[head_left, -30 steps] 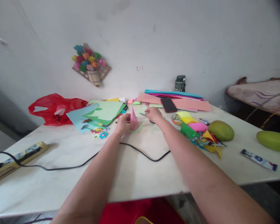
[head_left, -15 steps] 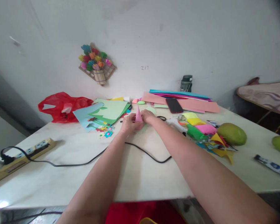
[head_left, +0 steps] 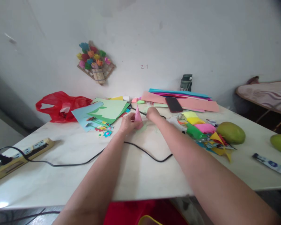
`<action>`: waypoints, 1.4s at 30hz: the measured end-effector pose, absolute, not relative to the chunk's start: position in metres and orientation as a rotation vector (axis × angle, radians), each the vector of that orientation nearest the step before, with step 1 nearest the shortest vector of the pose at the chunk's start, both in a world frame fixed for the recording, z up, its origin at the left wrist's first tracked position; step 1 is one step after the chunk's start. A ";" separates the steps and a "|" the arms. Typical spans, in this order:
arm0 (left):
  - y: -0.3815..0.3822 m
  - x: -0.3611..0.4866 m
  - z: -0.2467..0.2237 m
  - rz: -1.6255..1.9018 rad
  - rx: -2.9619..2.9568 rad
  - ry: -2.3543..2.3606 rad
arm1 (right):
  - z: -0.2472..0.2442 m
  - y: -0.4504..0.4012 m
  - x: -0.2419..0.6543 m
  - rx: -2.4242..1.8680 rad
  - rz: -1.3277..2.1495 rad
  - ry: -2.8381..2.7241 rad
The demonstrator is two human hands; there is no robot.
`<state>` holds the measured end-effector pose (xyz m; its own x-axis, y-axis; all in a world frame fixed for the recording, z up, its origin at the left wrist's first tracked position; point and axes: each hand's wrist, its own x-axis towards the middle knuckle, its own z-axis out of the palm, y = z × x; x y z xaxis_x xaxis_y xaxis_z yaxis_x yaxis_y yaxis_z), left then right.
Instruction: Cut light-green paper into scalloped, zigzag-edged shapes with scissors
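Observation:
A small pink cone [head_left: 138, 116] stands upright, point up, near the middle of the white table. My left hand [head_left: 128, 123] grips its lower left side, fingers and thumb wrapped round it. To the right of the cone and apart from it, my right hand [head_left: 152, 113] is closed at a dark, thin tool or cord whose end points toward the cone; its fingertips are hidden behind the hand. Pale green scraps [head_left: 144, 127] lie beside the cone's base.
Green sheets [head_left: 111, 107] and a red bag [head_left: 77, 103] lie left. At right are a phone [head_left: 174, 104] on pink paper, coloured clay packs [head_left: 204, 128], paper scraps and a green fruit [head_left: 231, 132]. A black cord [head_left: 150, 155] crosses the table before a power strip [head_left: 25, 156].
My right hand has left the cone and moved slightly right, and a dark thin thing now shows beside it. My left hand stays on the cone. The view has shifted slightly.

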<state>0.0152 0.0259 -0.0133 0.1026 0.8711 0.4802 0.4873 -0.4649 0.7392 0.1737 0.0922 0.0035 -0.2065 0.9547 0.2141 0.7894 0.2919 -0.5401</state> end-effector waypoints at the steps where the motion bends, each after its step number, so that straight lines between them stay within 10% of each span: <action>1: 0.026 0.015 -0.013 1.315 1.976 1.315 | 0.002 0.089 0.177 -1.575 0.479 -1.988; 12: 0.034 0.011 -0.021 1.332 1.923 1.287 | -0.006 0.055 0.185 -0.973 1.391 -1.063; 42: 0.026 0.012 -0.011 1.329 2.090 1.374 | -0.022 0.066 0.170 -1.381 0.706 -1.721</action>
